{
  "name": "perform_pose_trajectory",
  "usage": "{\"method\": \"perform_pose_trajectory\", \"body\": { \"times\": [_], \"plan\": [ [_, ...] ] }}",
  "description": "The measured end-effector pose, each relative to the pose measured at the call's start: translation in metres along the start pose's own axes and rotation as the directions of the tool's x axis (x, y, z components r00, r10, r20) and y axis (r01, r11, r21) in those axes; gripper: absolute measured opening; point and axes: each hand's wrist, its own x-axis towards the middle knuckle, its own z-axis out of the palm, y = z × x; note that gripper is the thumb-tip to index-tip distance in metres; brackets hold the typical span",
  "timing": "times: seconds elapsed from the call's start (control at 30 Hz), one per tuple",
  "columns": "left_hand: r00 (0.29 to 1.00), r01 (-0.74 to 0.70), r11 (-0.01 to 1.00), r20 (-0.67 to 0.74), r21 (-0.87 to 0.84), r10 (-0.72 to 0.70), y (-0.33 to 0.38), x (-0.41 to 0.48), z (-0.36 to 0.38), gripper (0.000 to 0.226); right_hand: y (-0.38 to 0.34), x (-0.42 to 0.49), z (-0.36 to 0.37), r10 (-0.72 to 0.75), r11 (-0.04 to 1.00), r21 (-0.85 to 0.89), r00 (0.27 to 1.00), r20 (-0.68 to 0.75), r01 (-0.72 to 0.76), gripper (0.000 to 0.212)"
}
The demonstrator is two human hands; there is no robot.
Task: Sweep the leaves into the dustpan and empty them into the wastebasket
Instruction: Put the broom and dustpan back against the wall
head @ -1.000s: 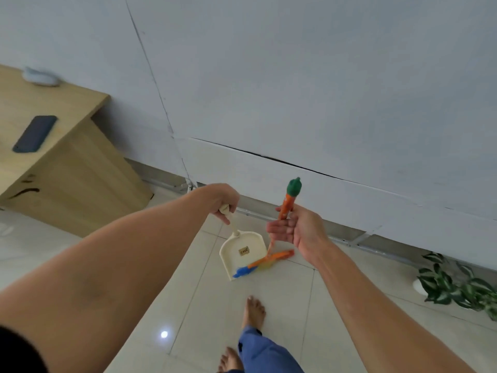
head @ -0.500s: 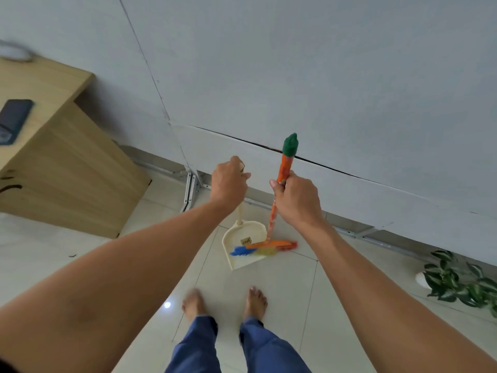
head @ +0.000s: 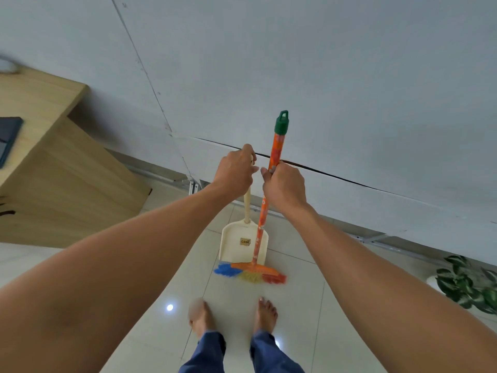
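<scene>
A cream long-handled dustpan (head: 236, 247) stands on the tiled floor ahead of my feet, its pan facing me. My left hand (head: 235, 173) grips the top of its handle. My right hand (head: 283, 185) grips the orange broom handle (head: 277, 146) just below its green cap. The broom head (head: 251, 273), with blue, yellow and red bristles, rests on the floor at the pan's front lip. No leaves or wastebasket show in the head view.
A grey wall (head: 295, 63) runs close behind the dustpan. A wooden desk (head: 53, 184) stands at the left with a dark flat object (head: 8, 135) on top. A potted plant (head: 468, 284) sits at the right by the wall. My bare feet (head: 234, 313) stand on the tiles.
Both hands have risen and drawn together. The broom and dustpan now stand upright, and the broom head has moved from inside the pan to the floor in front of it. Both feet are side by side.
</scene>
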Motion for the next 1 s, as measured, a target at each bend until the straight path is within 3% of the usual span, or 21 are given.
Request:
{"method": "perform_pose_trajectory", "body": {
  "times": [0.27,0.47,0.6,0.83,1.0],
  "plan": [
    [1.000,-0.022,0.999,0.009,-0.029,0.022,-0.016,0.036,0.011,0.023,-0.004,0.052,0.039,0.059,0.998,0.029,0.997,-0.042,-0.058,0.032],
    [0.994,0.080,0.978,-0.060,-0.194,-0.094,-0.019,0.062,0.005,0.028,-0.010,0.086,0.044,0.089,0.995,0.048,0.995,-0.035,-0.088,0.032],
    [0.992,0.071,0.969,-0.081,-0.238,-0.093,-0.018,0.074,0.004,0.025,-0.014,0.098,0.048,0.091,0.995,0.045,0.995,-0.048,-0.089,0.033],
    [0.998,0.017,0.992,-0.066,-0.123,-0.025,-0.009,0.089,0.009,0.028,-0.015,0.119,0.052,0.103,0.995,0.010,0.993,-0.056,-0.102,0.035],
    [0.998,0.048,0.993,-0.022,-0.107,-0.051,-0.011,0.094,0.015,0.031,-0.013,0.130,0.047,0.157,0.988,0.000,0.987,-0.011,-0.157,0.032]
  ]
}}
